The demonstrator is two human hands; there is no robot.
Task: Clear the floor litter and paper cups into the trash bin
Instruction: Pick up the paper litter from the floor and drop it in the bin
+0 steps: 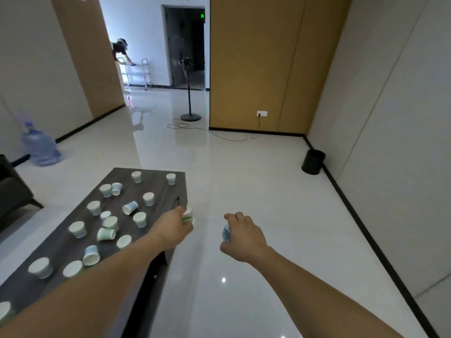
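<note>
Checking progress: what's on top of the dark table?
Many paper cups, some upright, some tipped over, scattered across the table. The left forearm covers part of its near side, hiding anything beneath.

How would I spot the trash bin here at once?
Find the tall ochre panelled wall ahead. Just past where its black skirting meets the pale right wall, nearer you, a small black round trash bin stands on the glossy white floor. It stands alone, the only black tub against that wall.

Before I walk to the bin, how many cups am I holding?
2: a green cup in the left hand, a blue cup in the right hand. Fists may hide more.
</note>
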